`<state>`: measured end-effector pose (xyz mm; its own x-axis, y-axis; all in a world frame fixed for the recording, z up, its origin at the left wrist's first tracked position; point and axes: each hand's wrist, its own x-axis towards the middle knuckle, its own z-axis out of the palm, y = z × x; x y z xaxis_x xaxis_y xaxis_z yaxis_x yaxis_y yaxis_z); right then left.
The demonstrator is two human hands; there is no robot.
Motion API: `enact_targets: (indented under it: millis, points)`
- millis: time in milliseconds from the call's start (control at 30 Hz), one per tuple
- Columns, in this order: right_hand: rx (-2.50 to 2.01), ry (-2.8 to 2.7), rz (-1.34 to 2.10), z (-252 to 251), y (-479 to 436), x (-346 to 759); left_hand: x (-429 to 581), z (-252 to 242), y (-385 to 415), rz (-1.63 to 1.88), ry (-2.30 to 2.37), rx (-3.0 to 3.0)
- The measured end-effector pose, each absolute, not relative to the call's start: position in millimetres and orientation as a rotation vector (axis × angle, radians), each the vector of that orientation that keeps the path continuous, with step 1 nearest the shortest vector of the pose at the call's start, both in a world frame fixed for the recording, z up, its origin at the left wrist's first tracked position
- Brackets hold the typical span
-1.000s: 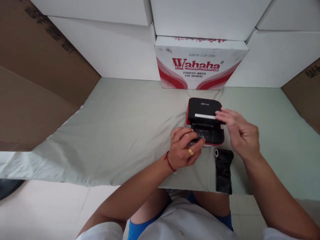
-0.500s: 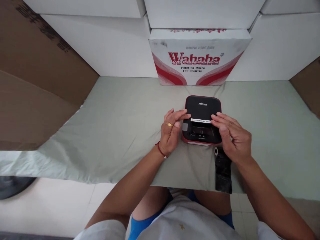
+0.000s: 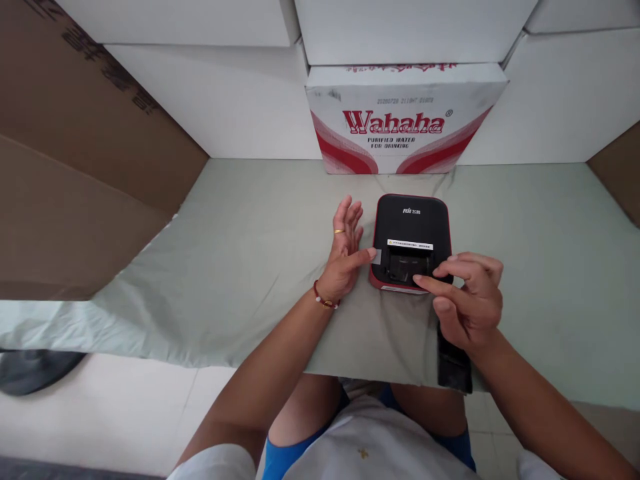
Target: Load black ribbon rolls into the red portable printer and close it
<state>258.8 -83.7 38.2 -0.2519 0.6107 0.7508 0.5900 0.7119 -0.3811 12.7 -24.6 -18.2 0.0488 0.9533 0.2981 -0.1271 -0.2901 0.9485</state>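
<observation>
A black device with a red rim (image 3: 413, 223) lies on the green cloth, a white label strip across its middle and a grey sticker at its left edge. My left hand (image 3: 345, 250) is open at the device's left side, its thumb tip at the grey sticker and its other fingers raised. My right hand (image 3: 467, 300) is open over the lower right corner, with the index fingertip at the front panel below the dark window. Partly under my right hand, a black roll-like item (image 3: 454, 367) lies at the cloth's front edge.
Behind the device stands a white and red Wahaha box (image 3: 400, 127) against stacked white boxes (image 3: 210, 100). A brown carton (image 3: 90, 173) stands at the left, another (image 3: 617, 157) at the right. The green cloth (image 3: 260, 227) ends above my lap.
My left fingers have lifted off the device and spread, leaving the thumb at the sticker. My right hand has moved down to the front panel, index finger extended. The view has shifted slightly.
</observation>
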Motion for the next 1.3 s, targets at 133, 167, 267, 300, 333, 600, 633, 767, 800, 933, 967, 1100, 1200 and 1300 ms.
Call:
enact_targets:
  millis: [133, 167, 267, 300, 333, 600, 633, 767, 800, 933, 967, 1100, 1200, 1300]
  points:
    - [-0.917, -1.961, 0.012, 39, -83, 260, 12, -22, -20, 1.327, 0.799, 1.315]
    - [-0.906, -1.965, 0.009, 39, -83, 260, 12, -23, -20, 1.325, 0.790, 1.296]
    - [-0.862, -1.972, 0.017, 42, -82, 260, 13, -22, -21, 1.299, 0.774, 1.242]
    - [-0.850, -1.972, 0.023, 43, -82, 260, 14, -21, -21, 1.280, 0.762, 1.229]
    - [-0.844, -1.970, 0.026, 43, -82, 260, 15, -20, -22, 1.261, 0.747, 1.217]
    - [-0.944, -1.987, -0.056, 36, -80, 263, 22, -21, -24, 1.274, 0.733, 1.152]
    - [-0.934, -1.988, -0.068, 37, -81, 263, 22, -23, -23, 1.279, 0.732, 1.155]
    - [-0.876, -1.991, -0.032, 49, -81, 262, 24, -31, -19, 1.292, 0.679, 1.102]
    - [-0.894, -1.999, 0.043, 56, -80, 261, 25, -32, -18, 1.292, 0.665, 1.085]
    - [-1.135, -1.943, 0.394, 88, -60, 259, 27, -31, -18, 1.300, 0.636, 1.036]
    - [-1.207, -1.953, 0.413, 96, -51, 258, 28, -30, -18, 1.303, 0.632, 1.025]
    - [-1.487, -2.354, 0.295, 115, -9, 247, 30, -26, -20, 1.314, 0.616, 0.985]
    - [-1.777, -2.578, 0.139, 118, 15, 230, 30, -26, -19, 1.312, 0.600, 0.973]
    - [-1.879, -2.666, 0.044, 114, 25, 211, 31, -27, -18, 1.310, 0.600, 0.974]
